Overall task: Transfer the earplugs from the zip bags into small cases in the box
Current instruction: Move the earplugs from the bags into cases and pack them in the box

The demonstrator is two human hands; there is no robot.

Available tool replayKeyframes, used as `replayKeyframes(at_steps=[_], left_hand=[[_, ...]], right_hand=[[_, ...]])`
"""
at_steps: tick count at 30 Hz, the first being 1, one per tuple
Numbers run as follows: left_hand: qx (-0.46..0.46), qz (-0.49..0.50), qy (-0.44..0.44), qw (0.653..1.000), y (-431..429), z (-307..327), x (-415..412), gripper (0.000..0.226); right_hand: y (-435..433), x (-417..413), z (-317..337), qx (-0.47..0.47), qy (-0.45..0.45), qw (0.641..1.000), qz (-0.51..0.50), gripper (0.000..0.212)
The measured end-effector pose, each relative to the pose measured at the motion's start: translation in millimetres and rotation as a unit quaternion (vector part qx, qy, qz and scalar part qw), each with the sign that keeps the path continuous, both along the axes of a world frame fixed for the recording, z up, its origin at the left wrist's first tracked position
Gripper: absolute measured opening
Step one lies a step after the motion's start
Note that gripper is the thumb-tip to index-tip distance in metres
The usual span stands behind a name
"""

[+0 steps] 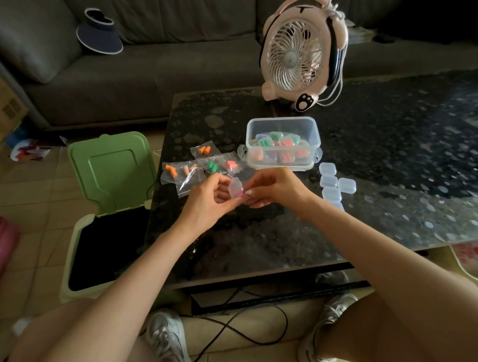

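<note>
- Head view: both bare forearms reach out over a dark, speckled glass table [394,153], and the hands meet just in front of the box.
- The left hand [208,201] has its fingers curled, thumb and fingertips pinching a small case [236,189] of clear plastic, held just above the tabletop.
- The right hand [276,187] is curled too, its thumb and forefinger pinched in against the right side of the same case. A pinkish bit shows at those fingertips; whether it is an earplug I cannot tell.
- The zip bags [190,173] lie flat on the table to the left of the hands, some overlapping. The earplugs [204,149] inside them are orange, peach, green and coral.
- The box [282,121], clear plastic and without a cover, stands just beyond the hands on what looks like its own lid.
- Filled cases [276,136] are piled inside it, showing green, orange and coral through their walls.
- Empty cases [329,180] sit in a loose cluster on the table to the right of the box, near the right wrist.
- A pink desk fan [295,54] stands upright at the table's far edge, behind the box.
- A bin [72,257] with its green lid [110,169] tipped up stands on the floor at the table's left side.
- A grey sofa [174,61] runs along the back, with a dark sun visor [100,34] on its seat.
</note>
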State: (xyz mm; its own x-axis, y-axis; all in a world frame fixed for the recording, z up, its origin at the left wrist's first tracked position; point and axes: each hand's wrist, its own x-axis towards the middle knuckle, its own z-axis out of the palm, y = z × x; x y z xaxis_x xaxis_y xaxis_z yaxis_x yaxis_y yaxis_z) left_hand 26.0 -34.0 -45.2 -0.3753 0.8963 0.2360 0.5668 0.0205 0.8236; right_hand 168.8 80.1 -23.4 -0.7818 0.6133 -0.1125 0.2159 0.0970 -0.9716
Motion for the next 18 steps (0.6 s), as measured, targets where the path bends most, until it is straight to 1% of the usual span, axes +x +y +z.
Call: replayKeyframes(at_steps=[2, 5, 7, 10, 13, 15, 16, 18], left_hand=[[-0.001, -0.005, 0.000, 1.000, 0, 1, 1, 0.037], [0.001, -0.014, 0.016, 1.000, 0, 1, 2, 0.036], [0.005, -0.018, 0.029, 0.999, 1, 0, 1, 0.036], [0.005, -0.024, 0.045, 0.999, 1, 0, 0, 0.039], [-0.009, -0.017, 0.073, 0.997, 1, 0, 0, 0.051], [-0.010, 0.006, 0.083, 0.997, 1, 2, -1, 0.058], [-0.006, 0.019, 0.089, 0.996, 2, 3, -1, 0.058], [0.001, 0.040, 0.112, 0.993, 5, 2, -4, 0.050]], right_hand=[[0, 1, 1, -0.018, 0.002, 1.000, -0.007, 0.016], [-1, 1, 5, -0.084, 0.011, 0.996, -0.022, 0.020], [-1, 0, 5, -0.103, 0.006, 0.995, -0.019, 0.025], [-1, -1, 1, -0.072, -0.021, 0.997, -0.016, 0.031], [2, -2, -3, -0.002, -0.045, 0.998, -0.051, 0.034], [5, -1, 0, 0.010, -0.043, 0.996, -0.082, 0.033], [7, 1, 2, 0.009, -0.038, 0.995, -0.095, 0.032], [11, 2, 6, 0.002, -0.023, 0.992, -0.120, 0.031]])
